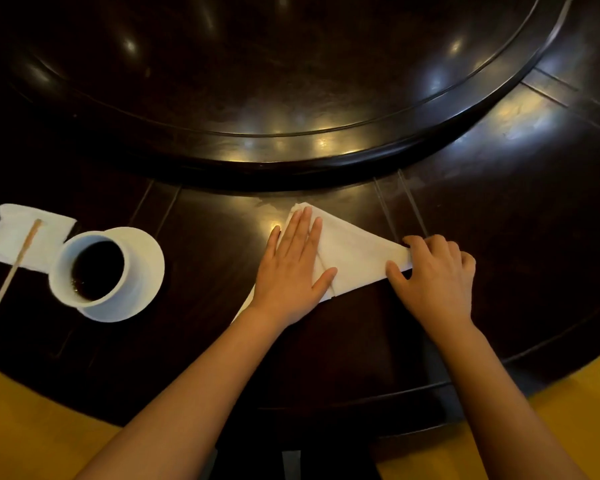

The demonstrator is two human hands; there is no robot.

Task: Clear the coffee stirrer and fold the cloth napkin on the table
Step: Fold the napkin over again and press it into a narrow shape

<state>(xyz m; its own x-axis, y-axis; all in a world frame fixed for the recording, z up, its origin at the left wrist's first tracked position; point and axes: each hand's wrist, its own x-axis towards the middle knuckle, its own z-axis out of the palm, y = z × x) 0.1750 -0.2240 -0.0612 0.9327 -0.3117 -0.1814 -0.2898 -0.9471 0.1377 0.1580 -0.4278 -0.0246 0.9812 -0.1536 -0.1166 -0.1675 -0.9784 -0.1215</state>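
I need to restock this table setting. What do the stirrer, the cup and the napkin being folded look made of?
Stirrer: thin, pale tan and matte, likely wood or bamboo.
Cup: white, smooth, thick-walled, probably glazed ceramic.
Napkin: white, matte, holding soft creased layers, so it looks like woven cloth, perhaps cotton.

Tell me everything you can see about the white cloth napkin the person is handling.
The white cloth napkin is plain, soft-looking fabric, folded into a flat triangle with layered edges showing near its middle. It lies on the dark glossy wooden table, directly in front of the person. The left hand presses flat on its left part, fingers straight. The right hand grips its right-hand corner with curled fingers. A lower left tip pokes out beside the left wrist.
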